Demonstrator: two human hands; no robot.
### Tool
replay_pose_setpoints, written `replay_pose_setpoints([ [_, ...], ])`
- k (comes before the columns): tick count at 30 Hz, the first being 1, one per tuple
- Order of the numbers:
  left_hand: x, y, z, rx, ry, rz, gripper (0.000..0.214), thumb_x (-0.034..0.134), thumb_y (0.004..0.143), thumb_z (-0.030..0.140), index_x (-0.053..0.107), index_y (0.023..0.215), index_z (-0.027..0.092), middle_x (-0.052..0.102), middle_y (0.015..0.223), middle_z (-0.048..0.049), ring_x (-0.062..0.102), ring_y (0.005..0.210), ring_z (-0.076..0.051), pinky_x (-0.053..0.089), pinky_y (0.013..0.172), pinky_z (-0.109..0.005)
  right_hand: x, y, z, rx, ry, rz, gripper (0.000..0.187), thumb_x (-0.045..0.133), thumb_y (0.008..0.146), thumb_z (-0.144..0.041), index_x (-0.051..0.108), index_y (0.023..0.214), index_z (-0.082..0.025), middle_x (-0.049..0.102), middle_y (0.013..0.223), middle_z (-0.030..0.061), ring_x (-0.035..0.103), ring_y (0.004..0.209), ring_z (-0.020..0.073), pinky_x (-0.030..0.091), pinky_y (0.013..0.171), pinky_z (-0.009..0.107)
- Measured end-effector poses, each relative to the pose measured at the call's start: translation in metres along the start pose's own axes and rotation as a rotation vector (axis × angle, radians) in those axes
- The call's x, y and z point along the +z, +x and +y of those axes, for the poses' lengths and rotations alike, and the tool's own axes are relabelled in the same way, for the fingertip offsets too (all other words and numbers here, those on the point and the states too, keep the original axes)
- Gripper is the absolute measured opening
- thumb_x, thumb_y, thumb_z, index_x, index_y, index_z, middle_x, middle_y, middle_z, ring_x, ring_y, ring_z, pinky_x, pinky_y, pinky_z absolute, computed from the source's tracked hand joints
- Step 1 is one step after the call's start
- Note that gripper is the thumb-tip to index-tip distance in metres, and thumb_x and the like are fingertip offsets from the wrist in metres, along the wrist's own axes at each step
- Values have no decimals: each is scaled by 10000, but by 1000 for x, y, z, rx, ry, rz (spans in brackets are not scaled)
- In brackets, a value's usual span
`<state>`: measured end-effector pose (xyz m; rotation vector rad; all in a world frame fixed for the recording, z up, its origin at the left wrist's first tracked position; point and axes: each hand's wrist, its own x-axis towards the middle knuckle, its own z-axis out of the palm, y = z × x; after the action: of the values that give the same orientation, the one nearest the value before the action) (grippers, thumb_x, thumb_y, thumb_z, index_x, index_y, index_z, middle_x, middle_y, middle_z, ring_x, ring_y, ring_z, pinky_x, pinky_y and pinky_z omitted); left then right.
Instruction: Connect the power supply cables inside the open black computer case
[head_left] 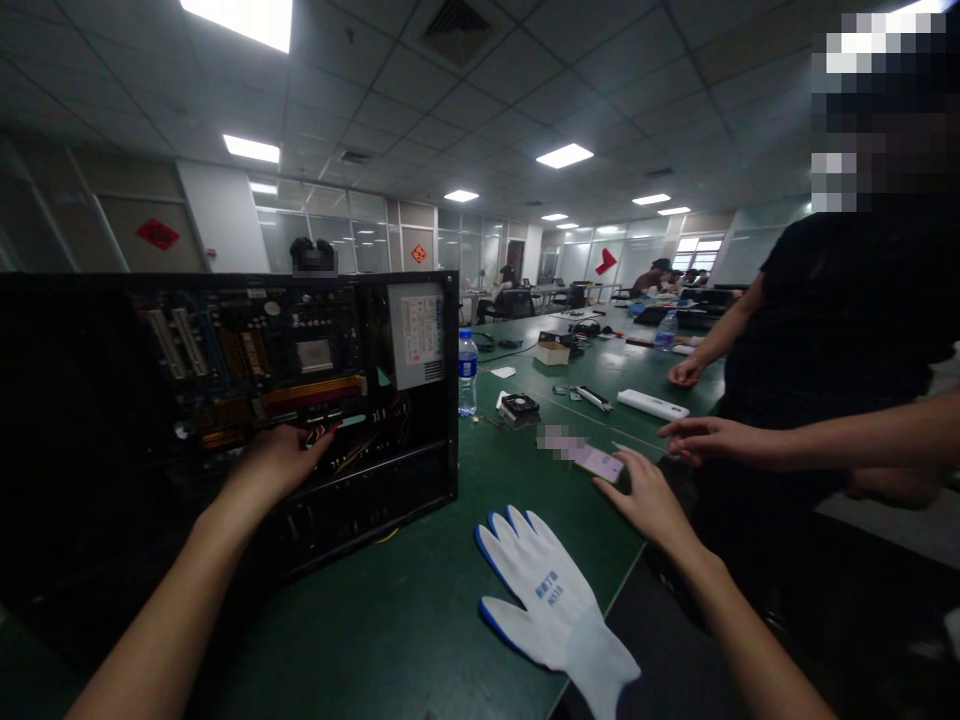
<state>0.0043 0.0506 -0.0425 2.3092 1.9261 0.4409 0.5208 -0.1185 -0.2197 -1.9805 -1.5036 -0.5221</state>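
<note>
An open black computer case (225, 400) stands upright on the green table (390, 620), its motherboard and cables exposed. My left hand (281, 460) reaches into the case, fingers closed around cables near the bottom of the board. My right hand (645, 500) lies flat and open on the table edge, fingertips touching a phone (598, 462). A white work glove (551, 600) with blue fingertips lies flat between my arms near the front edge.
A person in black stands at the right, one hand (701, 440) stretched over the table close to mine. A water bottle (467, 372), a small fan (519, 408), a white remote-like bar (652, 405) and boxes lie further back. More people sit at far desks.
</note>
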Motion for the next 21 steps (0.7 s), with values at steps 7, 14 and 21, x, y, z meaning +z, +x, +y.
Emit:
replay_pose_setpoints([
  [7,4,5,-6,18,-8,-1,616,361,847,669,728,775,179,725,781,-136,672,726,-287,396,578,-304,-7,1,-6,18,-125,-69,460,480,901,-481,580,1199,-145,592,1264,168,542,1178,339,416,1018,479],
  [14,6,6,-7,37,-11,25,630,358,838,677,745,809,180,727,760,-131,676,719,-297,414,588,-315,-8,7,-8,-29,-142,-125,521,459,915,-476,560,1279,-117,546,1339,186,514,1228,336,407,1040,464],
  [21,2,4,-5,25,3,-5,645,341,839,681,739,819,174,731,765,-134,681,720,-300,421,584,-318,-5,4,-5,3,-131,-110,509,439,927,-472,575,1256,-109,554,1330,185,526,1216,332,412,1040,461],
])
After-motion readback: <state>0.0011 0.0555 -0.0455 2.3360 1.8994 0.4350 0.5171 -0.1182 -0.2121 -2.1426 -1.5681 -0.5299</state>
